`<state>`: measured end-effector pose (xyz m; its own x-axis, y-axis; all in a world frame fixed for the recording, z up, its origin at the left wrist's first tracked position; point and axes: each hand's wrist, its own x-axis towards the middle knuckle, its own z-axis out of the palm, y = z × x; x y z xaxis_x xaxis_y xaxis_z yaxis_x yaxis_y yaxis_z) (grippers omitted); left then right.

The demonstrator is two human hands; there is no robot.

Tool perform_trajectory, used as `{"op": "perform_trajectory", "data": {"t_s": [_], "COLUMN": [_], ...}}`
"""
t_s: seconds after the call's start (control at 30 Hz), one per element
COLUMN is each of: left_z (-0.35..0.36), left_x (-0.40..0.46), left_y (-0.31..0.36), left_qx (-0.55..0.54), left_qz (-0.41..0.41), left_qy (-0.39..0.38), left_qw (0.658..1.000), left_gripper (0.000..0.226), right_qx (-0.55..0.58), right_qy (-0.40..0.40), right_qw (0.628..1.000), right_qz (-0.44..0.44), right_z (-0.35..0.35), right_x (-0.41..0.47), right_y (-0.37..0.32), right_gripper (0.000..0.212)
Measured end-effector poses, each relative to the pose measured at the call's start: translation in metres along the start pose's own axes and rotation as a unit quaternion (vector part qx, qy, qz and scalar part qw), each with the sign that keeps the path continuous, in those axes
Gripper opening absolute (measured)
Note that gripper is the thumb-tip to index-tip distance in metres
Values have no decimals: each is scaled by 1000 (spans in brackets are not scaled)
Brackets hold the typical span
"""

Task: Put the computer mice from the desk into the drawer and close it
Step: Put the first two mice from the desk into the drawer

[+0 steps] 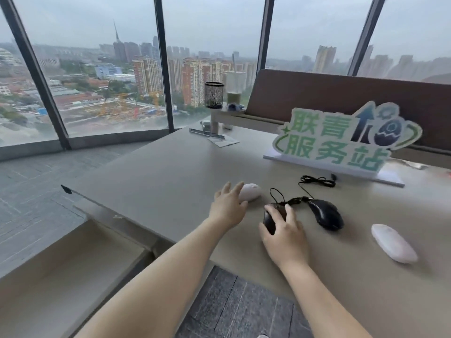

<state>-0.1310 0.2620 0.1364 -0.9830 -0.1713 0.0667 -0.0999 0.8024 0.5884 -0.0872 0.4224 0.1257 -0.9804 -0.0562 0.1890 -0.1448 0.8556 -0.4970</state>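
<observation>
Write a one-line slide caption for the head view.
Right hand grips a black mouse; left hand reaches a white mouse; drawer open.

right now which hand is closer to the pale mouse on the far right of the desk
Right. The right hand sits on a black mouse, left of the pale mouse. The left hand is farther left, by another pale mouse.

Both bare forearms reach forward. The left hand (228, 208) is spread, fingers apart and palm down, a little blurred. The right hand (283, 231) curls down with bent fingers, apparently gripping what lies beneath it.
</observation>
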Motion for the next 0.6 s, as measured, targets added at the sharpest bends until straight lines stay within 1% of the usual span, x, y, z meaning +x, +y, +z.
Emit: {"op": "perform_trajectory", "data": {"t_s": [0.1,0.17,0.23,0.33,0.47,0.53,0.6], "left_z": [14,20,26,32,12,-5,-33], "left_x": [27,38,41,34,6,-9,-30], "left_y": [7,7,5,4,-9,-22,-42], "left_qx": [68,88,82,41,-76,-126,-150], "left_qz": [-2,12,26,23,-3,-12,-14], "left_qy": [-7,18,59,86,156,194,243], "left_qw": [998,996,995,995,985,973,958], "left_gripper": [65,59,51,48,42,43,45], "right_qx": [25,24,23,33,136,189,244], "right_qy": [46,73,101,120,123,116,111], "right_qw": [999,997,994,991,979,968,953], "right_qz": [-7,-16,-27,-49,-92,-113,-141], "right_z": [7,9,11,13,4,-4,-12], "right_x": [6,10,12,13,5,1,-10], "right_y": [6,6,10,19,20,16,-3], "right_gripper": [43,36,28,25,30,32,33]}}
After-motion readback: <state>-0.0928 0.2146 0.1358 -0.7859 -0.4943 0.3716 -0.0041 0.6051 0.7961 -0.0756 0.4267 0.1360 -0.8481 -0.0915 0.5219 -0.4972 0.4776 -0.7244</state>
